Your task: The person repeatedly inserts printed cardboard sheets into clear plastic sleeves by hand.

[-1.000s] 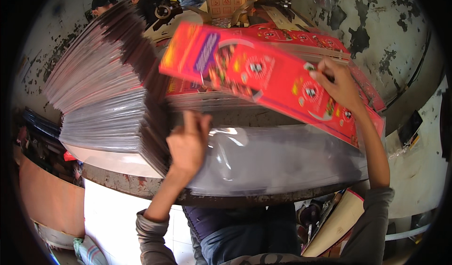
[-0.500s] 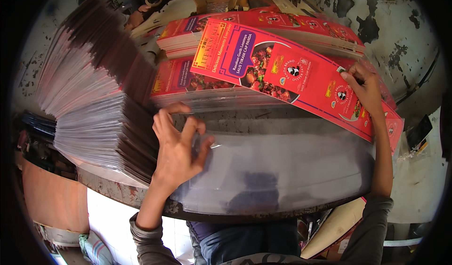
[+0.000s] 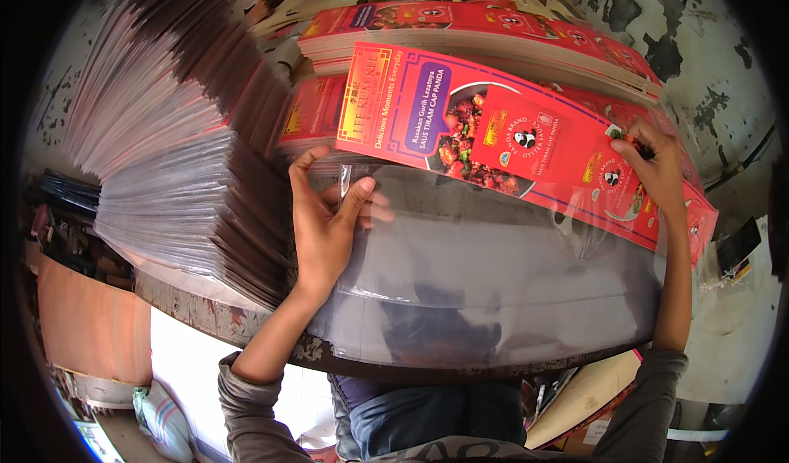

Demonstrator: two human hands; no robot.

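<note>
My right hand [image 3: 653, 167] grips a long red printed card strip [image 3: 567, 134] near its right end, thumb on the front face. The strip slants down to the right above a pile of clear plastic sleeves [image 3: 493, 266]. At the pile's left end, my left hand [image 3: 325, 224] has the raised edge of a top sleeve between its thumb and lower fingers. Its index finger sticks up apart from them. Those lower fingers show blurred through the film. The lifted film reaches the strip's lower edge; whether the strip is inside it I cannot tell.
A tall leaning stack of sleeved sheets [image 3: 164, 183] stands to the left. Behind the strip lie stacks of red printed cards [image 3: 485, 23]. The worn table edge [image 3: 205, 319] curves in front of me. Black bundles [image 3: 70, 192] sit at the far left.
My left hand has moved up and slightly right, and the top sleeve's edge is now lifted at it. The card strip has shifted slightly right, still in my right hand.
</note>
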